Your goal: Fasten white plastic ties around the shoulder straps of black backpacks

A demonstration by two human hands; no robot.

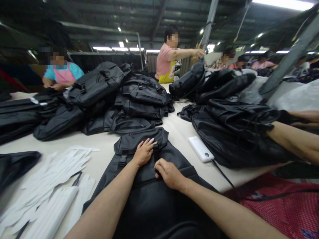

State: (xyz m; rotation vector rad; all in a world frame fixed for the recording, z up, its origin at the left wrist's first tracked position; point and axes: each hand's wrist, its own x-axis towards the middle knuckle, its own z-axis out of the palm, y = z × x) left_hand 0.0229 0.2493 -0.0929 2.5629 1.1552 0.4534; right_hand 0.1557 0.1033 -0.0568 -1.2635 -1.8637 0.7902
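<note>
A black bag point(159, 205) lies on the pale table in front of me, its flap toward the far side. My left hand point(144, 152) rests on the flap near a dark buckle, fingers spread and palm down. Just right of it and closer to me, my right hand point(169, 173) is curled over the bag's front, thumb and fingers pinched together around something too small and dark to make out. A second buckle point(122, 160) shows on the left side of the flap.
Black bags are piled beyond point(146, 94) and at the right point(224, 132), where another person's arms point(294, 137) reach in. A white power bank point(201, 149) with a cable lies right of the bag. White strips point(54, 176) cover the left. People stand behind.
</note>
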